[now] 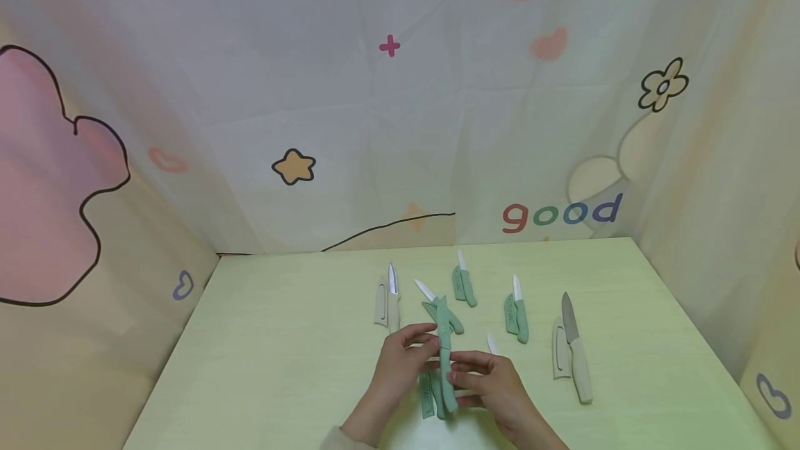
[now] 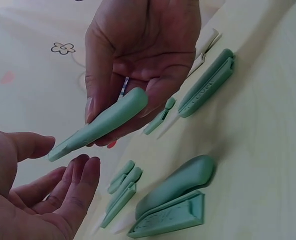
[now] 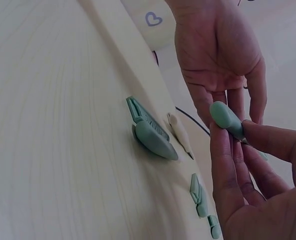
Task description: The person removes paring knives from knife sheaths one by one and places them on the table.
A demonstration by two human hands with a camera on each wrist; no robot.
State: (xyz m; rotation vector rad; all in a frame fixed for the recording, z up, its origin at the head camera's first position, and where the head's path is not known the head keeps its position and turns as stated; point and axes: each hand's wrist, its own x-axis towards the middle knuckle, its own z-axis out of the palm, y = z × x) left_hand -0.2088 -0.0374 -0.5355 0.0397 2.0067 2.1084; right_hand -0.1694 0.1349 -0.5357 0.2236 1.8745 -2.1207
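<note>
A green paring knife [image 1: 446,367] with a green sheath over its blade is held up between both hands. My right hand [image 1: 494,387] pinches the handle between thumb and fingers, as the right wrist view shows too. My left hand [image 1: 400,356] is at the sheath end; in the left wrist view its thumb touches the sheath [image 2: 63,149] while the extended fingers lie just below, apart from it. Beneath the hands rest another green knife [image 1: 439,405] and a loose green sheath [image 1: 427,394]. A white blade tip [image 1: 492,344] shows behind my right hand, its handle hidden.
Beyond the hands lie green knives with bare white blades beside their sheaths: one knife [image 1: 453,318] close by, one [image 1: 465,283] at the back, one [image 1: 521,314] to the right. Cream knives lie left [image 1: 394,304] and right [image 1: 578,360], each beside its cream sheath. Printed curtains surround the table [image 1: 262,360].
</note>
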